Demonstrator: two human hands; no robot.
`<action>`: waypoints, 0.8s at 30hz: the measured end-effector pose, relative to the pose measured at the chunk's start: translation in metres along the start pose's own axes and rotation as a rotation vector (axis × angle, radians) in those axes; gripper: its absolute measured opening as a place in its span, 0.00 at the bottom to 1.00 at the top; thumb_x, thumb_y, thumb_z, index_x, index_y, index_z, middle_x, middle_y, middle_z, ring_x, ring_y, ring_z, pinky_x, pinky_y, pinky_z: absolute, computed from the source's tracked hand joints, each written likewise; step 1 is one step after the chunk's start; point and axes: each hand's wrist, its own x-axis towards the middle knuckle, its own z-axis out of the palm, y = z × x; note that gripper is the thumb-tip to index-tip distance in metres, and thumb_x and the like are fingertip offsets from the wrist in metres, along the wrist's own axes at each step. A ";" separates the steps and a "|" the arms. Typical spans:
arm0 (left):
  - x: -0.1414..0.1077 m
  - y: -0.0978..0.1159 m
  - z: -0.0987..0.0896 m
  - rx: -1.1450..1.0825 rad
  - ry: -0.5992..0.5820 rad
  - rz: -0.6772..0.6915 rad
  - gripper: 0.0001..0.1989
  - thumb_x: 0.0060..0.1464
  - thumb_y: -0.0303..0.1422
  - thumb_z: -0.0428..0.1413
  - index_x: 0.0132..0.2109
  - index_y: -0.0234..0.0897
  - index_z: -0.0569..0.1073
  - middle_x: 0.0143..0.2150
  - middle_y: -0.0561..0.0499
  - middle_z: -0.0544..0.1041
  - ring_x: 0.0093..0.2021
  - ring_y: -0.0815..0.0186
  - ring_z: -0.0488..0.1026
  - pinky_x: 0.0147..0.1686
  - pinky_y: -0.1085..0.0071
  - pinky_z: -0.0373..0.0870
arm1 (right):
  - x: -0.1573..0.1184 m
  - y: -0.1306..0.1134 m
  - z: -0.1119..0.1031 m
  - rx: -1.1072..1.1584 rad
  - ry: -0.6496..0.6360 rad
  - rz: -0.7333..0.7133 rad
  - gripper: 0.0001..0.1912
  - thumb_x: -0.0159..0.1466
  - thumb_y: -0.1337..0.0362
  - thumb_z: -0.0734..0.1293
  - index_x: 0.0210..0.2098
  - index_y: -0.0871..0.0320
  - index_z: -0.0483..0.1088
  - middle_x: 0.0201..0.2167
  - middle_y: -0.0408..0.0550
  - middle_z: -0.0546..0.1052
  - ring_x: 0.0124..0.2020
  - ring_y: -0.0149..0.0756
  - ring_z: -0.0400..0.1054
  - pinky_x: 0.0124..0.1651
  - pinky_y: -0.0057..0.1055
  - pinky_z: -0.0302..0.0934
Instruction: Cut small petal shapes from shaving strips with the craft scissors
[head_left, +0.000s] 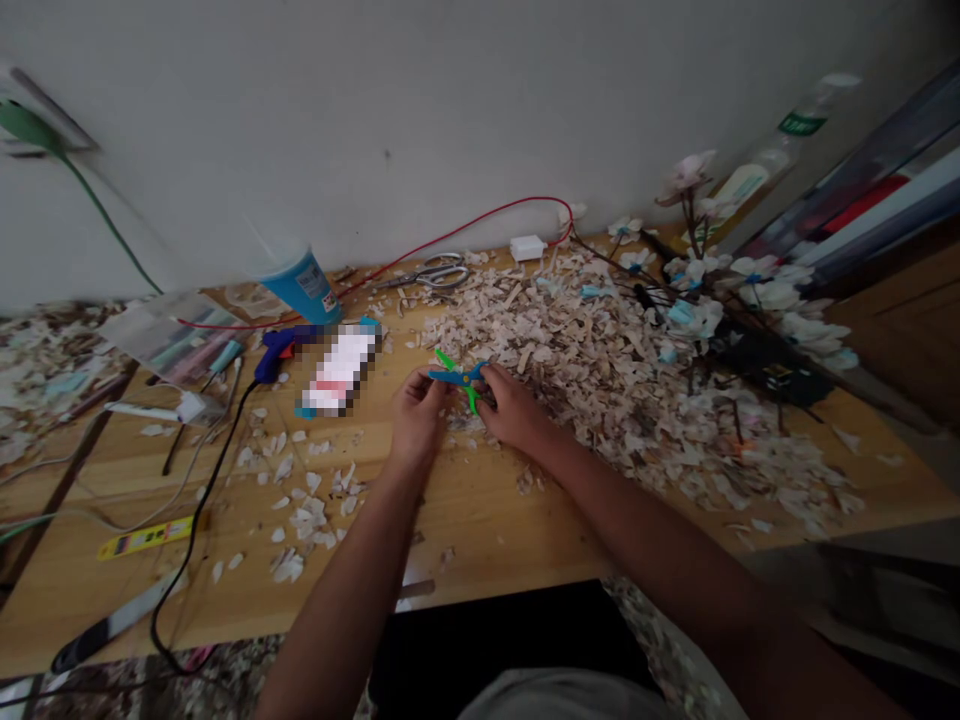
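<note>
My right hand (510, 405) holds a pair of blue and green scissors (466, 378) by the handles, its blades spread and pointing left. Close to the blade tips is my left hand (417, 410), its fingers pinched together; what they hold is too small to make out. Both hands are just above the wooden table (480, 510). Beside and behind my right hand spreads a large heap of pale, dry petal-like scraps (600, 350). Smaller loose pieces (307, 515) lie on the wood to the left of my left hand.
Left of my hands lie a blurred-out phone (341, 368), a blue glue gun (277, 350) with a black cord and a yellow packet (146, 537). Behind stand a blue cup (304, 287) and metal scissors (435, 272). Flower branches (697, 280) and a bottle (757, 180) are at right.
</note>
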 end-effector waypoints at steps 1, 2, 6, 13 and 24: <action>0.001 0.002 -0.002 0.072 -0.006 0.036 0.10 0.47 0.37 0.68 0.35 0.37 0.78 0.30 0.53 0.77 0.29 0.70 0.72 0.32 0.75 0.69 | 0.000 -0.001 0.000 -0.002 -0.002 0.000 0.11 0.60 0.69 0.61 0.43 0.55 0.62 0.42 0.54 0.69 0.45 0.46 0.65 0.48 0.40 0.62; 0.001 0.005 -0.003 0.130 -0.013 0.068 0.10 0.48 0.36 0.67 0.35 0.37 0.78 0.29 0.53 0.77 0.29 0.70 0.72 0.33 0.74 0.69 | 0.000 -0.001 -0.001 -0.003 -0.005 0.001 0.11 0.60 0.69 0.61 0.42 0.55 0.62 0.41 0.53 0.69 0.44 0.45 0.65 0.47 0.40 0.62; 0.003 0.014 -0.006 0.225 -0.012 0.129 0.09 0.46 0.33 0.67 0.36 0.37 0.79 0.31 0.52 0.79 0.31 0.69 0.73 0.35 0.73 0.69 | 0.001 -0.002 -0.002 0.001 -0.015 0.009 0.10 0.59 0.69 0.62 0.41 0.55 0.62 0.41 0.53 0.69 0.43 0.45 0.65 0.47 0.40 0.62; 0.003 0.007 -0.005 -0.067 -0.039 -0.063 0.13 0.42 0.36 0.71 0.36 0.39 0.79 0.33 0.53 0.79 0.32 0.70 0.74 0.37 0.73 0.71 | 0.001 0.003 0.001 -0.011 -0.023 0.025 0.12 0.59 0.72 0.60 0.43 0.55 0.63 0.42 0.53 0.70 0.44 0.44 0.65 0.48 0.40 0.63; 0.003 0.020 -0.013 0.400 -0.012 0.176 0.07 0.46 0.30 0.66 0.37 0.38 0.82 0.30 0.52 0.79 0.30 0.69 0.72 0.33 0.74 0.67 | 0.002 -0.002 -0.003 0.015 -0.038 0.024 0.11 0.59 0.71 0.62 0.40 0.55 0.61 0.41 0.51 0.69 0.43 0.42 0.65 0.47 0.38 0.62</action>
